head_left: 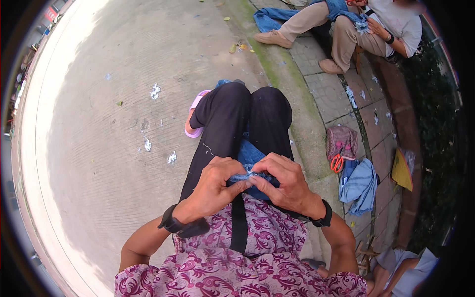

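Observation:
Blue denim cloth (251,152) lies across my lap between my knees, its frayed edge raised between both hands. My left hand (215,178) pinches that edge with thumb and fingers. Close beside it, my right hand (283,180) pinches the same edge, the two thumbs nearly touching. Pale loose threads show at the fingertips; whether a small tool is hidden there I cannot make out. Part of the denim hangs down past my knees and is hidden by my legs in dark trousers (222,116).
To the right on the paving lie a checked bag (341,140), orange-handled scissors (337,163), folded light denim (359,185) and a yellow fan-like object (402,171). Thread scraps (155,91) dot the concrete. A seated person (341,39) at upper right handles denim; another person (405,270) sits lower right.

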Action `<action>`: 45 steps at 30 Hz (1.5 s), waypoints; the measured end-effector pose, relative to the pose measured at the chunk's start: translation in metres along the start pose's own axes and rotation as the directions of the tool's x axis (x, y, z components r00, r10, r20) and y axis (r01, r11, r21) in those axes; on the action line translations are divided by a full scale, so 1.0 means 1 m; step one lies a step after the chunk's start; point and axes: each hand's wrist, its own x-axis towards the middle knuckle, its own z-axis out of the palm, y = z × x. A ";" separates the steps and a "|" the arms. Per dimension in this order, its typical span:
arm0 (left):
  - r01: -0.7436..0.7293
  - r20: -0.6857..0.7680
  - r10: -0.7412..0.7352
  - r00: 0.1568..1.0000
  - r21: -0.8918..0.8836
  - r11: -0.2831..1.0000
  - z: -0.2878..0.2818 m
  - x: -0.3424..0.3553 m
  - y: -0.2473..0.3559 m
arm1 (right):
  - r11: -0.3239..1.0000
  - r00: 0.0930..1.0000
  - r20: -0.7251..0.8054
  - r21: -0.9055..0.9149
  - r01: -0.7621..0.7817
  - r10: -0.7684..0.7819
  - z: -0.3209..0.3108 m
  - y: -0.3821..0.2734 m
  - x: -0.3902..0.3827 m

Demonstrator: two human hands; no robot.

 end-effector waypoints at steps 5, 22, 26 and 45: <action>0.013 -0.015 -0.013 1.000 -0.015 1.000 0.002 -0.002 0.002 | 0.988 0.983 -0.164 -0.142 0.063 -0.086 -0.001 0.000 0.008; -0.269 0.056 0.265 0.963 0.314 0.911 0.006 -0.004 0.006 | 0.999 0.997 0.062 -0.019 -0.049 0.050 -0.013 -0.010 0.007; -0.325 0.089 0.315 0.945 0.358 0.875 0.003 -0.008 0.008 | 0.923 0.939 -0.019 0.192 -0.333 0.342 -0.035 -0.001 0.017; -0.368 0.061 0.384 0.921 0.455 0.811 0.013 -0.004 0.009 | 0.936 0.948 0.256 -0.245 0.253 -0.190 -0.024 -0.019 0.004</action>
